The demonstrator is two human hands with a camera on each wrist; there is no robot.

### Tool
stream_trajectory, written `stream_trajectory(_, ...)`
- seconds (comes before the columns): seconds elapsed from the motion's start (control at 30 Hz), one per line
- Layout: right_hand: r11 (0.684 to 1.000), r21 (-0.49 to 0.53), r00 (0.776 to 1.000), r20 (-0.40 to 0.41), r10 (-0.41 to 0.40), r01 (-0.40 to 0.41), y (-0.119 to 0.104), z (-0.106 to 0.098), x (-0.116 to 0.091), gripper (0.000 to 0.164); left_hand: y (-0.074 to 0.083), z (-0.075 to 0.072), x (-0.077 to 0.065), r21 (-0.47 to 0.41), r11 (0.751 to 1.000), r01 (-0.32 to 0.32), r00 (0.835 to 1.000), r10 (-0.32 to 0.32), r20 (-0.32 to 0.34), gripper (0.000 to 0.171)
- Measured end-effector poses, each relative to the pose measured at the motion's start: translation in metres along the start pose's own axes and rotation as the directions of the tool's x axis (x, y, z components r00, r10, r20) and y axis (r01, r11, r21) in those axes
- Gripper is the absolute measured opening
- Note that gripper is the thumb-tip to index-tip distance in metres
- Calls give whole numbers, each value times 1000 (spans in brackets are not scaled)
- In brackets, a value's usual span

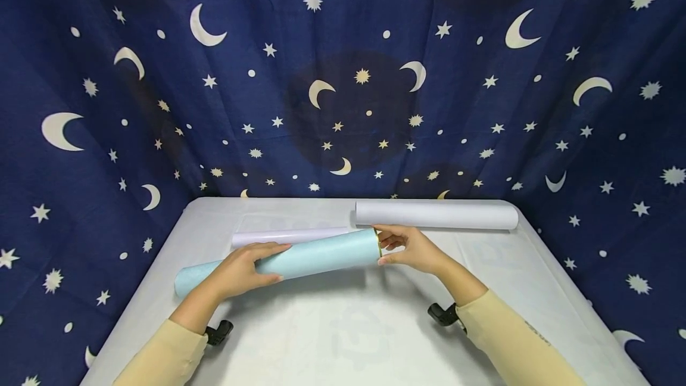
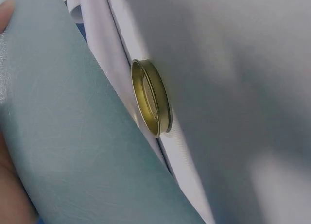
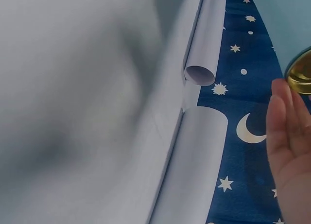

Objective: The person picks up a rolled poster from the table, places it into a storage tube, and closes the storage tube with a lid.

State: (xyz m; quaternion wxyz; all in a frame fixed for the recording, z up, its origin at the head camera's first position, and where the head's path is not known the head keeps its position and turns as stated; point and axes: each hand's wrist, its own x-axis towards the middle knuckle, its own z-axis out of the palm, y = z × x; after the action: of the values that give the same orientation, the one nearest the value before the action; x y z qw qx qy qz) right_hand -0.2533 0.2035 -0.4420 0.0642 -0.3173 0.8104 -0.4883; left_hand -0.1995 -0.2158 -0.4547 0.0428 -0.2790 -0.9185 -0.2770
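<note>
A long light blue tube (image 1: 321, 255) slants across the table, its left end lower and nearer. My left hand (image 1: 243, 270) grips it around the middle, thumb on the near side, fingers over the top. At its raised right end, my right hand (image 1: 409, 248) holds the gold rim (image 3: 300, 78) between thumb and fingertips. In the right wrist view, those fingertips touch the rim's edge; the thumb is out of view. A separate round gold lid (image 2: 153, 98) lies on the table in the left wrist view, hidden behind the tube in the head view.
A thick white paper roll (image 1: 436, 215) lies at the table's back right. Behind the tube lies a thinner, pale lilac roll (image 1: 289, 236), partly covered by it. A dark blue curtain (image 1: 354, 106) with moons and stars surrounds the white table (image 1: 343, 338).
</note>
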Motion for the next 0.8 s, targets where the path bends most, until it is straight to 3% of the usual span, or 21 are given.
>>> stream_trajectory(0.23, 991, 136, 1000, -6, 7, -6, -1, 4, -7, 75, 1, -2, 0, 12, 1000, 0, 999, 0, 34, 70)
stream_trajectory(0.6, 960, 280, 996, -81, 27, -3, -7, 9, -12, 61, 3, -2, 0, -4, 998, 61, 998, -61, -17, 71)
stream_trajectory(0.8, 957, 288, 995, -85, 55, -28, -4, 10, -12, 58, 3, 2, 0, -18, 996, 88, 996, -89, -31, 69)
